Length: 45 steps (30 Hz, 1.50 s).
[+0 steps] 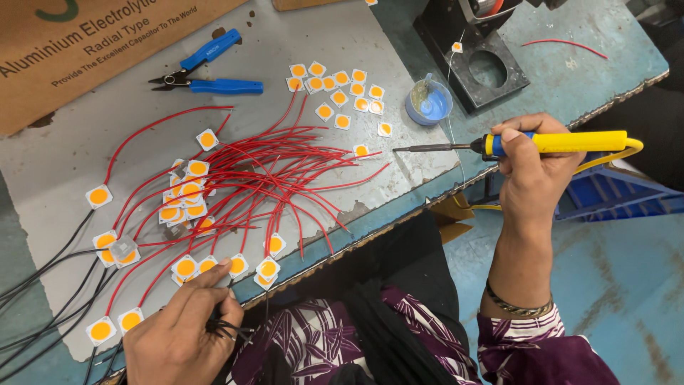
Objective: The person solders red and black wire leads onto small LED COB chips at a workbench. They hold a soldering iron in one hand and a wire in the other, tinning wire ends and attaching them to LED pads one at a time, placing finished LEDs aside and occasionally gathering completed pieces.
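At the right edge of the grey surface (370, 43), the right hand (531, 171) is clenched around a yellow soldering iron with a blue collar (563, 142). Iron lies roughly level, its dark tip (420, 148) pointing left, just beside a single LED chip (361, 150) at the near edge of the scattered chips. Yellow cord loops off the iron's rear end, right of the hand. Metal bangle on that wrist.

Left hand (182, 328) low at the near edge of the surface, fingers pinched on a bunch of thin black wires (226, 328); index finger reaches up toward the square LED chips (239, 265) in the front row and touches or nearly touches one; cannot tell which.

Middle of the surface: a loose tangle of red wires (278, 171), many ending in white square chips with orange centres. A stacked cluster of those chips (184, 199) sits left of the tangle. More loose chips (342, 96) lie in rows farther back, no wires on them.

Blue-handled cutters (206, 71) rest behind the tangle, jaws pointing left. Small round blue tub (429, 103) stands near the iron tip, beside a black stand with a round hole (484, 68). Cardboard box (85, 43) at far left. Purple patterned sleeve and clothing below.
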Available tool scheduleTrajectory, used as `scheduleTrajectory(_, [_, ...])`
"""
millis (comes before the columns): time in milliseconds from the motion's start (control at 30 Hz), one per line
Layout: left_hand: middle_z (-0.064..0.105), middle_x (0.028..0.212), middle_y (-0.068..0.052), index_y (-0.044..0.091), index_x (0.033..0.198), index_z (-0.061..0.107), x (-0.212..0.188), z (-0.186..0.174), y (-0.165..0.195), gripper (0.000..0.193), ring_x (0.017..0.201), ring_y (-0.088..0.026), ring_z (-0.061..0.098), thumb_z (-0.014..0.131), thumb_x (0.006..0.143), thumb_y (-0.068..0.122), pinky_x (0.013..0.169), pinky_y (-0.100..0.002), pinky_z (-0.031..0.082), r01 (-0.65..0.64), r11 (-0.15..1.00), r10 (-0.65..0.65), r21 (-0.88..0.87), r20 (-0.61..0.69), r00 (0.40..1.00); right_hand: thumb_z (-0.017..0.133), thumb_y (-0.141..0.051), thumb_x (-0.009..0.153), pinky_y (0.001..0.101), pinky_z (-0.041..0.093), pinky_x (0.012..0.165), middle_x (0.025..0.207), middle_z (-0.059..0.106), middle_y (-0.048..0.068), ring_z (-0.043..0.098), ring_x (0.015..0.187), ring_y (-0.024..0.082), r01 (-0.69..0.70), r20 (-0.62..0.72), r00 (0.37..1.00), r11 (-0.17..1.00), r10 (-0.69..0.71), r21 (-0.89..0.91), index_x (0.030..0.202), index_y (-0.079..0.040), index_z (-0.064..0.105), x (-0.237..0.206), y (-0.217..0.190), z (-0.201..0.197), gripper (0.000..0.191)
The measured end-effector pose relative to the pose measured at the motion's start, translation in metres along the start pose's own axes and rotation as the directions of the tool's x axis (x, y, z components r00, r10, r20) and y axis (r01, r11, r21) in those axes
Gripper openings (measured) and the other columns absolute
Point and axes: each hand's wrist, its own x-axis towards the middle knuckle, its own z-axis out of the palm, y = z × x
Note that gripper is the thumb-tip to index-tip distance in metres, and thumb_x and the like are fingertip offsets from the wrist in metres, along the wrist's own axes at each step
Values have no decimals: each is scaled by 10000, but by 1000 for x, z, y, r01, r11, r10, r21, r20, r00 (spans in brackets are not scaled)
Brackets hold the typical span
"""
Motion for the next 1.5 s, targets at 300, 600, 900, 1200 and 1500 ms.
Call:
scheduleTrajectory(300, [784,1014,-41,54,731,655,1,-1,1,107,613,-176,708,757,736,24,542,-313,536,-31,1000,31,-7,-18,999,671,-84,997,174,377,534,805,658,66,490,568,51,-21,5,1000,1000,21,13,953,50,677,0,-3,0,142])
scheduleTrajectory(600, [787,1028,-30,59,735,647,4,-3,6,101,589,-205,692,742,748,27,527,-324,529,-17,1000,17,-18,-31,999,664,-75,998,176,379,521,800,661,71,493,554,57,-3,-13,1000,1000,2,-30,972,53,683,3,0,-3,132])
scheduleTrajectory(900, [756,1095,-37,85,852,615,7,-11,6,173,647,-225,696,767,772,98,553,-341,527,-113,989,111,-94,-27,994,712,-139,980,210,445,565,907,673,150,575,652,148,-24,139,990,944,-24,330,991,41,628,-33,-18,12,199])
scheduleTrajectory(1200, [756,1115,-32,72,860,624,9,-11,7,189,615,-220,671,793,782,99,538,-345,504,-124,992,122,-35,-49,991,727,-203,927,220,545,717,878,732,123,693,723,142,102,583,803,992,-123,69,962,44,711,-58,-77,95,251])
scheduleTrajectory(1500, [745,1156,-40,81,855,629,9,-13,5,210,607,-222,661,797,730,63,544,-355,509,-109,991,107,-78,-28,994,713,-194,900,210,530,662,805,740,84,685,663,110,133,670,736,991,-97,-2,962,13,731,-54,-92,130,216])
